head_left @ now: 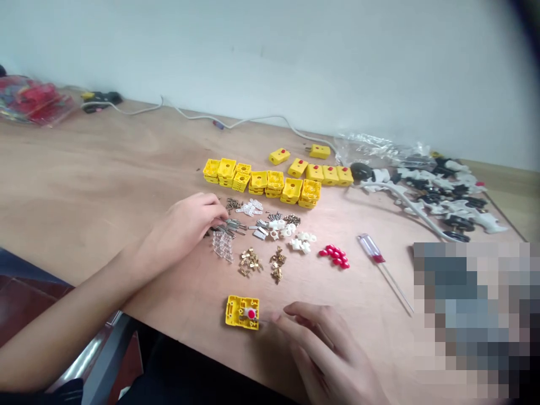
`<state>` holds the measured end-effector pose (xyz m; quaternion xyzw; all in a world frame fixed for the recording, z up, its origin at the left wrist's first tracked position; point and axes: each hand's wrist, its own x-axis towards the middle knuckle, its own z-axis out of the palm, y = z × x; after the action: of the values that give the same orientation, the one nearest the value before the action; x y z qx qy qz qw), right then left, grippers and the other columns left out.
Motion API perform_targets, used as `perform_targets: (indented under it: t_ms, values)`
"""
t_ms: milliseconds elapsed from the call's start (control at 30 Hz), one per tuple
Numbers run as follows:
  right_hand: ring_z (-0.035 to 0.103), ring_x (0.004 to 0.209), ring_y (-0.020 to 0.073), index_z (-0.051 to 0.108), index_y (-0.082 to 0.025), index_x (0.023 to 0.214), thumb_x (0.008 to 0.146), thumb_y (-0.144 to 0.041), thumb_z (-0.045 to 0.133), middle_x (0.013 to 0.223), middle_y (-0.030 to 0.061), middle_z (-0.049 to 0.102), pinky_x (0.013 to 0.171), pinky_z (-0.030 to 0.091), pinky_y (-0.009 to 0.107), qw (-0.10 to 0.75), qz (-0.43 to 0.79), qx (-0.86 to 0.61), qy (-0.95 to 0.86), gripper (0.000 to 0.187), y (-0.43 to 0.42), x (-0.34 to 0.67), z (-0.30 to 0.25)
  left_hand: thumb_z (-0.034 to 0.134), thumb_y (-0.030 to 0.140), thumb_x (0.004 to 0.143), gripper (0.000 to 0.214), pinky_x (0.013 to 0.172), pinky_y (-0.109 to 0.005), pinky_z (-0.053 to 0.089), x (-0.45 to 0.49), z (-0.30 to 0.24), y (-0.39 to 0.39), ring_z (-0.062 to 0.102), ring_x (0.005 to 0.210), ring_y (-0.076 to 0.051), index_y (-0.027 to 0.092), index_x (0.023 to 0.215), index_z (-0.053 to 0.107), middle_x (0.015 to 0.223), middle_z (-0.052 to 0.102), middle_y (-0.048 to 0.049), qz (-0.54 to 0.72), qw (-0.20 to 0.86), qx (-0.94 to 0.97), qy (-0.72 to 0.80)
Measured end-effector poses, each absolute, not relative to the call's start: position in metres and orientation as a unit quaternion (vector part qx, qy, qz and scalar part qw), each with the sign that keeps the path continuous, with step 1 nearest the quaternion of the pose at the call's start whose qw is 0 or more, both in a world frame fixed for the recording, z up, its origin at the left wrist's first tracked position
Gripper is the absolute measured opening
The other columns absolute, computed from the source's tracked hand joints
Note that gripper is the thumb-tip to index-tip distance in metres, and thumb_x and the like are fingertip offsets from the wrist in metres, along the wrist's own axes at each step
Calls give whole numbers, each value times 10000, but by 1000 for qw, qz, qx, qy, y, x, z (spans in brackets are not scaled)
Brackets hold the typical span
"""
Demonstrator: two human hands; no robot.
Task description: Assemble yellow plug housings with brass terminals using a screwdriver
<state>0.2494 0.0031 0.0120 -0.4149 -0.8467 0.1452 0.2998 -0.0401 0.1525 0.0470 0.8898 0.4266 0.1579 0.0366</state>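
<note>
My left hand [196, 214] reaches into a pile of flat grey metal pins [232, 226]. Its fingers are bent together, and what lies between the tips is hidden. A yellow plastic housing half [230, 312] lies open side up near the table's front edge. Inside it sit a white piece and a red button [251, 314]. Just right of the housing is my right hand [324, 343], fingers apart, with one fingertip by a thin piece at the housing's edge. Clear plastic pieces [222, 246] and brass contacts [250, 262] lie between the hands.
Stacked yellow housings [275, 181] form a row behind the small parts, with closed yellow units [314, 173] alongside. Red buttons [334, 255], white rings [282, 228] and a screwdriver [382, 264] lie to the right. Black-and-white parts [447, 194] and a cable are heaped at far right.
</note>
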Motion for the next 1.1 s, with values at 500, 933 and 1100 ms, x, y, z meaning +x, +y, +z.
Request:
perform_targets:
  t_ms: [500,933,1100]
  values:
    - [692,927,167,672,-218,1243,963,-18,468,1086,101,655,768,616,274,295,153,-426,-841,400,2,248,11,528,23,960,177,732,-339,432,-35,49,151,583,900,-239,156,937,642,992,649,-61,57,13,903,426]
    - [720,913,147,681,-226,1227,984,-41,451,1075,93,669,761,623,252,294,152,-423,-843,382,5,246,11,530,54,982,164,745,-346,435,-32,50,150,548,866,-241,155,943,653,912,678,-49,96,9,912,398]
    - [736,841,142,718,-211,1141,996,-60,443,998,90,696,697,633,234,320,135,-422,-837,345,8,241,19,521,49,977,188,744,-348,431,-33,51,149,561,877,-255,148,983,680,899,686,-66,99,-23,919,382]
